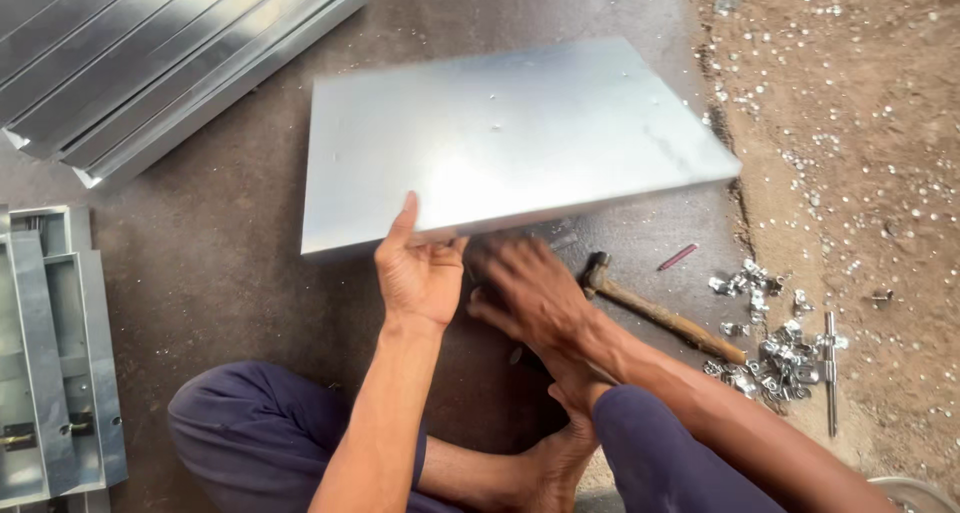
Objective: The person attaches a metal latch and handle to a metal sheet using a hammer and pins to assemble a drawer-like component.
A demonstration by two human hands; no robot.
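Holding the near edge of a flat, shiny galvanised sheet-metal panel, the left hand has its grip clasped on it, thumb up on the top face. The panel is tilted above the dark concrete floor. The right hand is blurred just under the same edge; whether its grip is closed I cannot tell. A wooden-handled hammer lies on the floor nearby, beside a pile of small metal clips.
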